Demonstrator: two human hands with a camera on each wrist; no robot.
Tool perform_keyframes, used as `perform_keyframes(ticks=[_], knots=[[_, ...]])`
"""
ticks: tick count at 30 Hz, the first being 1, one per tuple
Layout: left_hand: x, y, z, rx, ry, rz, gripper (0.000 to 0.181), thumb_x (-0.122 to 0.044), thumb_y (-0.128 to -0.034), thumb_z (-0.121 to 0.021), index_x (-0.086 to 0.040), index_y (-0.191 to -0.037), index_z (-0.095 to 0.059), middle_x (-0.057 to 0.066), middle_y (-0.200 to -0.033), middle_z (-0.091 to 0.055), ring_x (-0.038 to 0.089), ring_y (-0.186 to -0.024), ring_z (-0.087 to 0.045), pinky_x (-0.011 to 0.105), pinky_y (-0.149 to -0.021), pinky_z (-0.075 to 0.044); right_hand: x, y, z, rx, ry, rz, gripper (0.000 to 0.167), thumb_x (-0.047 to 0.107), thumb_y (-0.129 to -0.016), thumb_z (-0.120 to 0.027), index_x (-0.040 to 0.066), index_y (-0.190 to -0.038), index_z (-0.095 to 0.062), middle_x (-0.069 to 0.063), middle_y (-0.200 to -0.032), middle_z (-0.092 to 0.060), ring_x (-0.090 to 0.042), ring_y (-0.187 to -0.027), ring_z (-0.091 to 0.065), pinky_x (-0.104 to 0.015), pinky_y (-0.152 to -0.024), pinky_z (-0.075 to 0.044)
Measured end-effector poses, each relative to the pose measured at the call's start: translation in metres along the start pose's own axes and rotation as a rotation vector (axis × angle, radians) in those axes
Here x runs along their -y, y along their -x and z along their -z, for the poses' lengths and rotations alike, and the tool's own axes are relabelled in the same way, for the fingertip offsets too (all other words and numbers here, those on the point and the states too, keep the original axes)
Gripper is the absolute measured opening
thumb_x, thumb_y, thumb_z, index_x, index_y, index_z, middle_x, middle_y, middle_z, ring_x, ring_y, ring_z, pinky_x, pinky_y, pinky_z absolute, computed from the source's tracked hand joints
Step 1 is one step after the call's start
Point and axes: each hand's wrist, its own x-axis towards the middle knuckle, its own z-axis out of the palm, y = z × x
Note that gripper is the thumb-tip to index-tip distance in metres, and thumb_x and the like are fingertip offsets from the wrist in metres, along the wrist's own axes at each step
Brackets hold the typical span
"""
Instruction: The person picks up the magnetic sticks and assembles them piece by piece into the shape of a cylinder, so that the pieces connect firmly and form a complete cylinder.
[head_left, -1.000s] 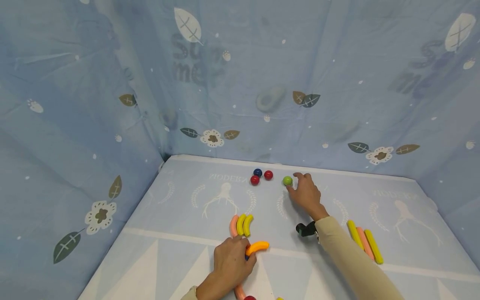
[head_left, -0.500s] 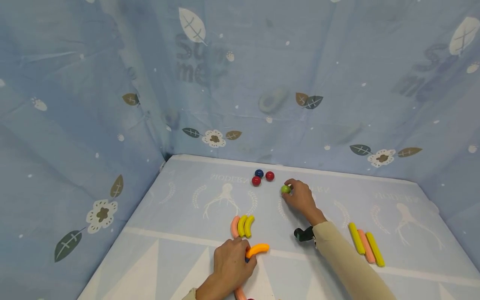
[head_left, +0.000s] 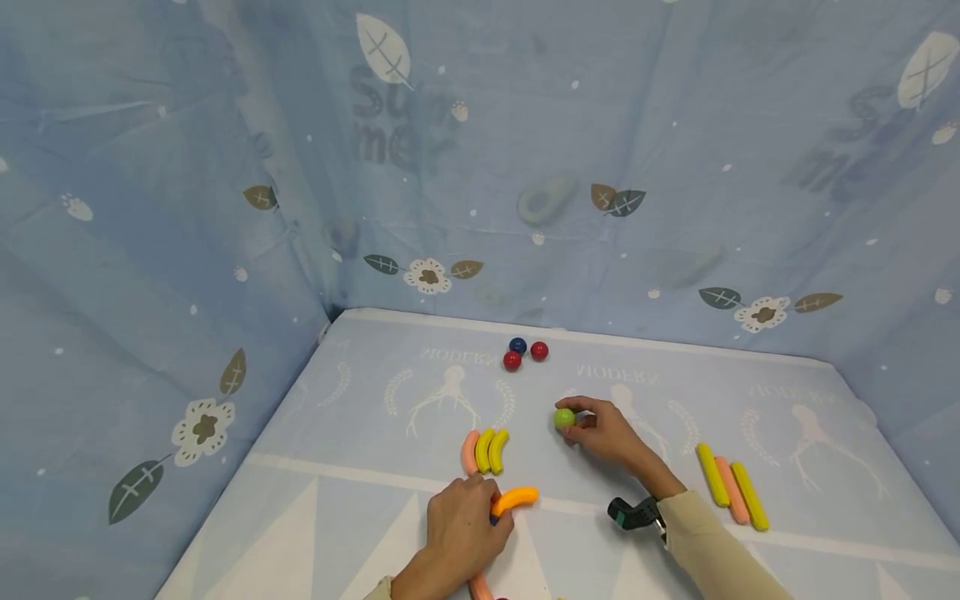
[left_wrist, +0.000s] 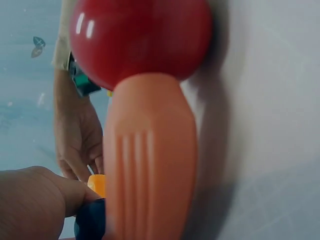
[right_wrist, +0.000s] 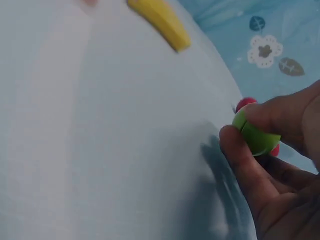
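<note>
While leaf-printed blue drapes (head_left: 675, 150) back pale cloth (head_left: 581, 554), my right hand (head_left: 606, 429) pinches a green ball (head_left: 564, 418), my left (head_left: 465, 521) a dark-blue piece (left_wrist: 91, 221).

The left hand (head_left: 467, 521) mostly hides a blue piece (head_left: 494, 519); the head view cuts off 1 pink stick (head_left: 480, 587). The right hand (right_wrist: 282, 171) partly covers a green ball (right_wrist: 257, 140), and in the right wrist view 1 pinkish patch (right_wrist: 90, 2) is too blurred to tell.
</note>
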Motion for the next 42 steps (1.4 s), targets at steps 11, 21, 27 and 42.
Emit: perform_keyframes(ticks=[11, 21, 27, 42], knots=[[-0.001, -0.001, 0.002, 0.010, -0.009, 0.004, 0.022, -0.035, -0.0745, -0.079, -0.020, -0.072, -0.064, -0.013, -0.064, -0.043, 0.007, -0.055, -0.041, 0.026, -0.047, -0.031, 0.008, 0.043, -0.020, 0.051, -0.125, 0.122, 0.040, 0.009, -0.082, -0.081, 0.003, -0.117, -0.064, -0.011, -0.110, -0.061, -0.016, -0.067, -0.061, -0.029, -0.061, -0.054], [-0.001, 0.000, 0.003, -0.019, -0.010, -0.013, 0.022, -0.034, -0.0739, -0.079, -0.019, -0.072, -0.063, -0.013, -0.064, -0.044, 0.008, -0.056, -0.042, 0.026, -0.047, -0.031, 0.013, 0.071, -0.034, 0.121, -0.102, 0.151, 0.035, 0.020, -0.079, -0.084, 0.009, -0.109, -0.069, 0.000, -0.097, -0.067, -0.013, -0.070, -0.063, -0.027, -0.059, -0.052], [-0.001, -0.001, 0.002, 0.013, -0.004, -0.010, 0.022, -0.034, -0.0753, -0.078, -0.019, -0.071, -0.062, -0.013, -0.064, -0.043, 0.008, -0.056, -0.042, 0.026, -0.047, -0.031, 0.023, 0.076, -0.040, 0.125, -0.106, 0.109, 0.034, 0.014, -0.078, -0.084, 0.008, -0.108, -0.069, 0.000, -0.095, -0.067, -0.013, -0.069, -0.062, -0.026, -0.057, -0.050], [-0.007, -0.009, -0.001, -0.023, -0.019, -0.125, 0.015, -0.027, -0.0740, -0.080, -0.023, -0.088, -0.077, -0.009, -0.083, -0.064, 0.013, -0.070, -0.058, 0.029, -0.052, -0.043, 0.026, 0.075, -0.039, 0.136, -0.020, 0.252, 0.032, 0.014, -0.079, -0.083, 0.009, -0.107, -0.069, 0.000, -0.092, -0.067, -0.011, -0.064, -0.057, -0.024, -0.052, -0.046]])
